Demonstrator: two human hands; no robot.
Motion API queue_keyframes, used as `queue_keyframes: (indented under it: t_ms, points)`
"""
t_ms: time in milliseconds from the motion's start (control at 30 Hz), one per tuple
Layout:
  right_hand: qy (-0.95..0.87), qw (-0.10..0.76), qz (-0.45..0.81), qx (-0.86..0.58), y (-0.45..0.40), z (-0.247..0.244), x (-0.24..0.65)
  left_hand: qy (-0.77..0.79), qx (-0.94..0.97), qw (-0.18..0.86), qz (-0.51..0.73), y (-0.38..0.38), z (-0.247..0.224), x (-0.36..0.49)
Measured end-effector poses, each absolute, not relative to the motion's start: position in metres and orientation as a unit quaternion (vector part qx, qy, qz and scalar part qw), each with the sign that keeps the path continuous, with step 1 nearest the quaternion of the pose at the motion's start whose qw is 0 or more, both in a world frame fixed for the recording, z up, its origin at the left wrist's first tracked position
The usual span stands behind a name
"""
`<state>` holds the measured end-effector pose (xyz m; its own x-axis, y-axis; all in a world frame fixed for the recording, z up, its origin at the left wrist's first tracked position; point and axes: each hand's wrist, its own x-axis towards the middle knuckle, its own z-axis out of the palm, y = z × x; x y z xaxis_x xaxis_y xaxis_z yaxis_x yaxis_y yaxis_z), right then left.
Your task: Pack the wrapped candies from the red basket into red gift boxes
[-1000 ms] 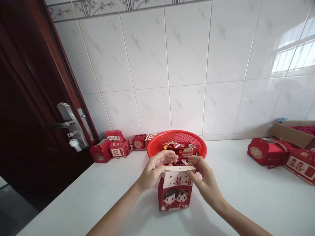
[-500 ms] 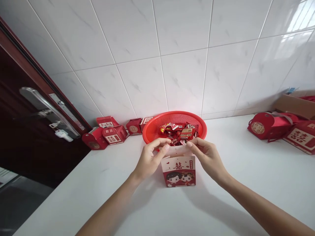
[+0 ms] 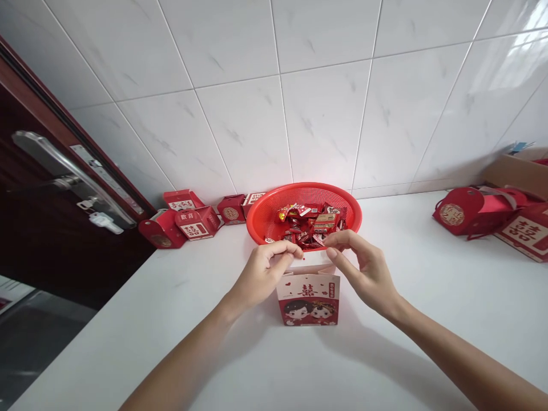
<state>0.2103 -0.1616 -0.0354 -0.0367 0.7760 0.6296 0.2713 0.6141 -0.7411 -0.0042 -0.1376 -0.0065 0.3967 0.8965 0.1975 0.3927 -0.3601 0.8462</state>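
A small red and white box (image 3: 309, 302) with two cartoon faces stands upright on the white table, its top open and its rear flap (image 3: 311, 260) raised. My left hand (image 3: 268, 271) pinches the left side of that flap between thumb and fingertips. On the flap's right side, my right hand (image 3: 363, 271) has its thumb and forefinger closed on the edge. Just behind the box sits a red perforated basket (image 3: 261, 214) holding several wrapped candies (image 3: 323, 222).
Several red boxes (image 3: 197, 222) sit at the left by the tiled wall. At the right are more red boxes (image 3: 479, 211) and a cardboard carton (image 3: 509, 174). A dark door with a metal handle (image 3: 72, 180) stands at the left.
The view has shifted slightly, with the basket showing a little higher. Both hands remain at the rear flap, nearly in the same pose.
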Motion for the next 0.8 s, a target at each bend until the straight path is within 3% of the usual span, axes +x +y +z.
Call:
queue_keyframes:
  t_ms: [167, 267, 633, 800]
  points:
    - [-0.841, 0.472, -0.019, -0.263, -0.173, -0.026, 0.218, 0.421, 0.748, 0.409, 0.311, -0.141, 0.001, -0.005]
    - [-0.877, 0.409, -0.084, -0.239, -0.177, -0.022, 0.22, 0.411, 0.748, 0.426, 0.301, -0.143, 0.004, -0.006]
    - [-0.931, 0.26, -0.042, -0.253, -0.185, -0.008, 0.238, 0.398, 0.78, 0.446, 0.185, -0.142, 0.02, -0.028]
    - [-0.945, 0.236, -0.003, -0.226, -0.195, 0.008, 0.233, 0.413, 0.775, 0.444, 0.177, -0.152, 0.028, -0.027]
